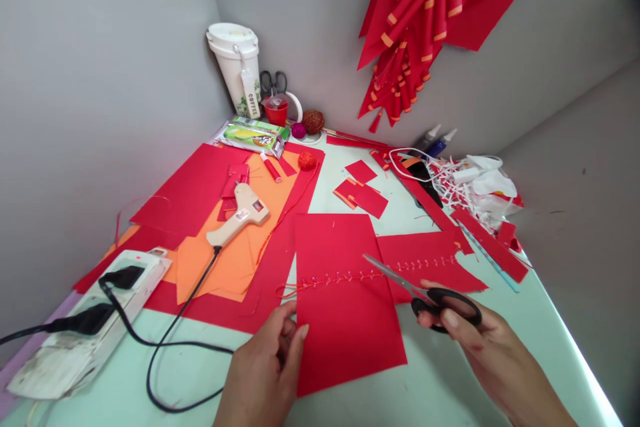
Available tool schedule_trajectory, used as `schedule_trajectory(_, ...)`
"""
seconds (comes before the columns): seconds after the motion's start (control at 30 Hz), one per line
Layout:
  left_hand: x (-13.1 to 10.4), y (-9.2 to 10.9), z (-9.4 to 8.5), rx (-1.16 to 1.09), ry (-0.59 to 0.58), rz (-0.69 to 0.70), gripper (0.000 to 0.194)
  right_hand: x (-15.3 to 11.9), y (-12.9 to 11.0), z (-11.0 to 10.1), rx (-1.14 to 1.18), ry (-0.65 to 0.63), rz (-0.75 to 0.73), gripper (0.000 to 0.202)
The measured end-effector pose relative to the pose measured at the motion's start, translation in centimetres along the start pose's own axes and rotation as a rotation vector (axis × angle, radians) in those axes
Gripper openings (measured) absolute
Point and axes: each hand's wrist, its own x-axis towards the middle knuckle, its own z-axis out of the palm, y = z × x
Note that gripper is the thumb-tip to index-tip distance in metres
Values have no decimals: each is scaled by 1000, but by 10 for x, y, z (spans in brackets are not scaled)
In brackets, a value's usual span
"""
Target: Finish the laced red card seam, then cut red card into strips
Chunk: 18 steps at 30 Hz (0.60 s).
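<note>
Red sheet lies on the table, edge pinched by the left hand's fingers. Right hand grips the scissors by their handles; blades overlie the knotted cord, which a careless snip could sever.

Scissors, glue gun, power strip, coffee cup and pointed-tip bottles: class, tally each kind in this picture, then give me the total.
Scissors: 2 (pair in the right hand, blades apart from the handles' grip; pair at the back)
Glue gun: 1
Power strip: 1
Coffee cup: 1
Pointed-tip bottles: 2
Total: 7
</note>
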Motion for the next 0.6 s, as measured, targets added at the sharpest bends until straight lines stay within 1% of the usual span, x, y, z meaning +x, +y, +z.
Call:
schedule_trajectory(0.07, 0, 0, 0, 4, -3, -7, 25, -5, 12, -3, 267, -69, 54, 38)
schedule_trajectory(0.13, 0, 1, 1, 7, 1, -5, 25, -11, 20, -2, 461, -96, 73, 30)
schedule_trajectory(0.2, 0, 2, 1, 9, 2, -1, 25, -18, 25, 0, 578, -64, 98, 25)
schedule_trajectory(0.23, 0, 3, 1, 10, 2, 2, 25, -21, 27, -1, 606, -28, 126, 25)
schedule_trajectory(0.3, 0, 3, 1, 19, 8, 8, 25, -27, 30, -3, 595, 62, 200, 28)
schedule_trajectory(0.37, 1, 3, 1, 27, 22, 14, 26, -32, 32, -8, 514, 104, 254, 37)
schedule_trajectory(0.43, 0, 3, 1, 26, 31, 15, 27, -35, 32, -12, 410, 91, 266, 45)
schedule_trajectory(0.5, 0, 3, 1, 24, 31, 13, 27, -37, 30, -14, 324, 58, 248, 51)
schedule_trajectory(0.6, -1, 3, 0, 27, 20, 5, 25, -36, 24, -14, 274, 13, 194, 54)
